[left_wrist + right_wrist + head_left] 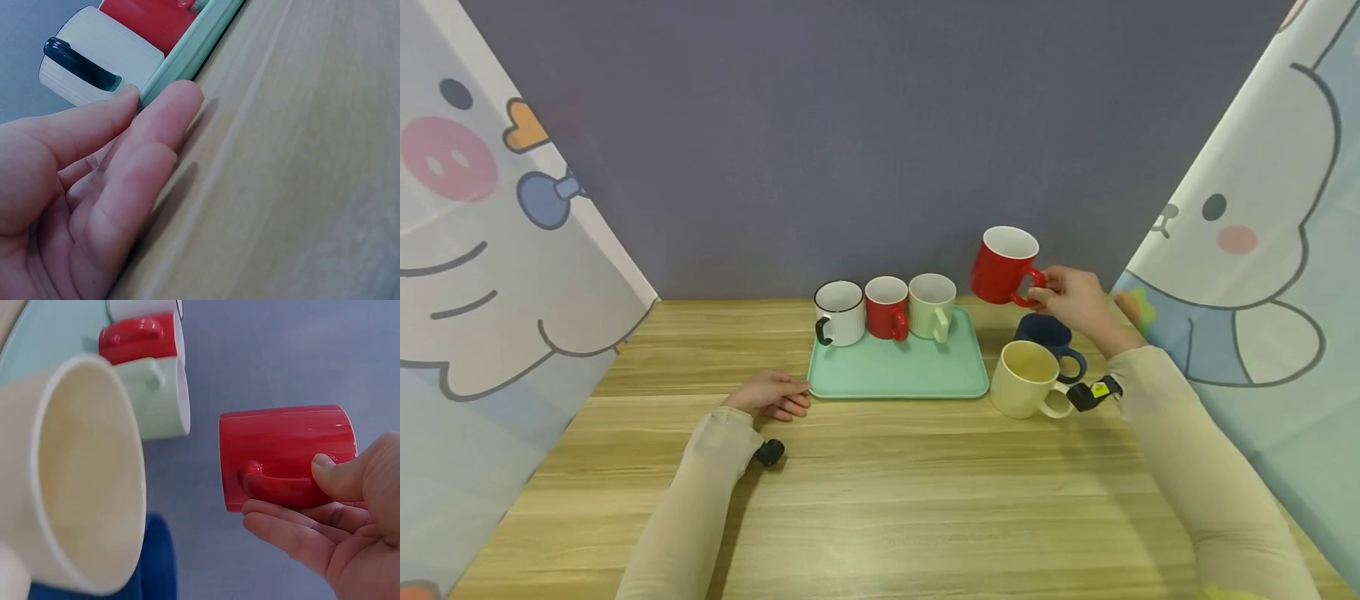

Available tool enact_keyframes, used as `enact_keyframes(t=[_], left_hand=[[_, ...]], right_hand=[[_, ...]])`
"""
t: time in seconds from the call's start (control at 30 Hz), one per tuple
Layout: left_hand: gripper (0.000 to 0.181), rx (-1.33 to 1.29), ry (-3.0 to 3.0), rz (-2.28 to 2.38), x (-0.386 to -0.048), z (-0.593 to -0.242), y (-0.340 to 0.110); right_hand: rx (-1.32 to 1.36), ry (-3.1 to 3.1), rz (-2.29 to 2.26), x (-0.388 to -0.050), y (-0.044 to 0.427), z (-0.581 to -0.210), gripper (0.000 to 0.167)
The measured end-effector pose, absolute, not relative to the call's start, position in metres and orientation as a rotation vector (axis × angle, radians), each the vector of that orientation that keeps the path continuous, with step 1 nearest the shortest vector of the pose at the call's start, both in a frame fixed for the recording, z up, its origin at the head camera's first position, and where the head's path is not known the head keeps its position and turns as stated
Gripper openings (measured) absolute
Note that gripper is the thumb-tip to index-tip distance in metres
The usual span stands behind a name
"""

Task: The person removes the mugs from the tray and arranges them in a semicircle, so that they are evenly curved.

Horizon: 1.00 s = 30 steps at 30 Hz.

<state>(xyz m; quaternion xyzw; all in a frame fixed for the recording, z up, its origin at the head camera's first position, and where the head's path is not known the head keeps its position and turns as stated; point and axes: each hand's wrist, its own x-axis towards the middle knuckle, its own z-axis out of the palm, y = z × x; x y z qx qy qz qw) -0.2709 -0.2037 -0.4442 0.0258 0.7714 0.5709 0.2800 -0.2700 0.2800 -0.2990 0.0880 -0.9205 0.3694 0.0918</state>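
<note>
Cream mug (75,475) foremost; raised red mug (998,271), handle (1036,283) in right hand (1075,302).

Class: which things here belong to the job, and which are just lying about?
Probably the job:
- right hand, holding red mug
- left hand, at tray corner
- on it: white mug, second red mug, green mug
- beside it: yellow mug, blue mug

Just there:
- table
- backdrop
- cartoon panels

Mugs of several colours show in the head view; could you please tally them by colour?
Red: 2 (tray mug; mug in right hand, the held mug)
White, black-handled mug: 1
Pale green mug: 1
Dark blue mug: 1
Cream mug: 1
Total: 6
</note>
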Motion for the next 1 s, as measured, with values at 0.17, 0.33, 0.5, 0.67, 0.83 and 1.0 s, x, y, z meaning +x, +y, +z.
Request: enact_keyframes(t=[0.17,0.33,0.5,0.67,0.83,1.0], left_hand=[[0.030,0.049,2.080,1.526,-0.272,-0.445,-0.205],[0.032,0.071,2.080,1.531,-0.272,-0.446,-0.207],[0.034,0.078,2.082,1.530,-0.271,-0.444,-0.205],[0.033,0.080,2.085,1.536,-0.271,-0.444,-0.204],[0.031,0.063,2.072,1.543,-0.270,-0.447,-0.205],[0.030,0.090,2.071,1.548,-0.269,-0.446,-0.206]], right_hand=[[0.246,-2.727,1.037,-0.269,0.293,-0.302,0.021],[0.235,-2.726,0.988,-0.268,0.306,-0.306,0.021],[0.194,-2.745,0.928,-0.267,0.318,-0.312,0.022],[0.183,-2.700,1.027,-0.269,0.330,-0.317,0.022],[0.168,-2.699,0.958,-0.264,0.337,-0.319,0.022],[0.174,-2.676,0.930,-0.261,0.345,-0.324,0.022]])
